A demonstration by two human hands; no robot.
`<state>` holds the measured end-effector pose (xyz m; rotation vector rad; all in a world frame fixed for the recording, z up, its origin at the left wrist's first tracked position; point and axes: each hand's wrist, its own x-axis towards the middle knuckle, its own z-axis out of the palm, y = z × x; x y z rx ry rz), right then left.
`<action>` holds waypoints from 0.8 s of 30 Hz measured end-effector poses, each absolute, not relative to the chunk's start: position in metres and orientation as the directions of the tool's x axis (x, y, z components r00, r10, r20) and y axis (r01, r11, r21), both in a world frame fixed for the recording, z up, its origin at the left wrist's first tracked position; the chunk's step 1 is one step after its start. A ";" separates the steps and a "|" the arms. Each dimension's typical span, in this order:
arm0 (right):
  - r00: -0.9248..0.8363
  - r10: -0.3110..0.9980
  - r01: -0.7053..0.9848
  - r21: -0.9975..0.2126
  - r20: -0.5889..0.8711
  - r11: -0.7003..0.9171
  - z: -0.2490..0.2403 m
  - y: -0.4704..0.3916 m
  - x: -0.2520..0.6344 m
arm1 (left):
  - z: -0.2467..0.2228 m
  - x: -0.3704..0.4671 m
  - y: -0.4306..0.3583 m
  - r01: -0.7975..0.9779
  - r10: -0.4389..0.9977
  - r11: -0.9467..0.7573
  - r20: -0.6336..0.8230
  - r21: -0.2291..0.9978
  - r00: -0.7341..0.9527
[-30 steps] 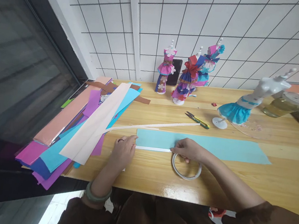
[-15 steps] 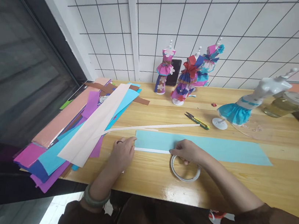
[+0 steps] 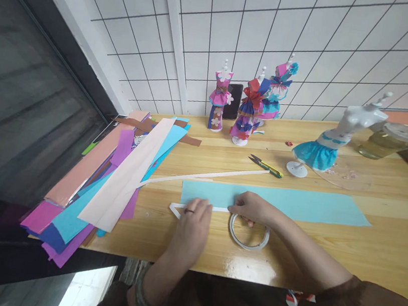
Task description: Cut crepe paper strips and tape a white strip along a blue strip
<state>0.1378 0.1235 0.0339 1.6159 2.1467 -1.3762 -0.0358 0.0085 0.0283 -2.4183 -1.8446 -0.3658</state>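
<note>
A long light-blue paper strip (image 3: 306, 205) lies flat across the table. White tape (image 3: 219, 209) runs along its near edge at the left, and its loose end is bent into a narrow point beyond the paper's left corner. My left hand (image 3: 194, 222) rests on the tape and the paper's lower edge, fingers stretched out and palm down. Beside it to the right, my right hand (image 3: 251, 208) pinches the tape at the paper's edge. The tape roll (image 3: 247, 247) lies just below my right fingers.
Stacked coloured papers (image 3: 124, 177) lie at the left. A thin pale strip (image 3: 201, 175) and small scissors (image 3: 266, 166) are beyond the blue paper. Dressed mini mannequins (image 3: 248, 108), a phone (image 3: 233, 101), a blue-skirted mannequin (image 3: 316, 151) and a glass jar (image 3: 383, 143) stand farther back.
My left hand has moved right from the paper's left corner onto the taped edge. The tape's bent loose end now shows at the left. My right hand stays at nearly the same place.
</note>
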 end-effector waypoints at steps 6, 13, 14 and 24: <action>-0.418 0.708 0.810 -0.587 -0.569 0.007 0.032 0.123 0.139 | 0.010 0.002 0.008 0.927 0.921 -0.348 0.237 0.141 0.310; -0.438 0.712 0.789 -0.614 -0.549 0.012 0.033 0.122 0.142 | 0.009 0.002 0.013 0.939 0.930 -0.329 0.210 0.100 0.303; -0.442 0.709 0.780 -0.626 -0.550 0.001 0.033 0.122 0.142 | 0.009 0.003 0.013 0.939 0.930 -0.328 0.209 0.099 0.303; -0.440 0.678 0.665 -0.721 -0.589 -0.194 0.050 0.111 0.164 | 0.010 0.004 0.013 0.936 0.927 -0.336 0.214 0.108 0.308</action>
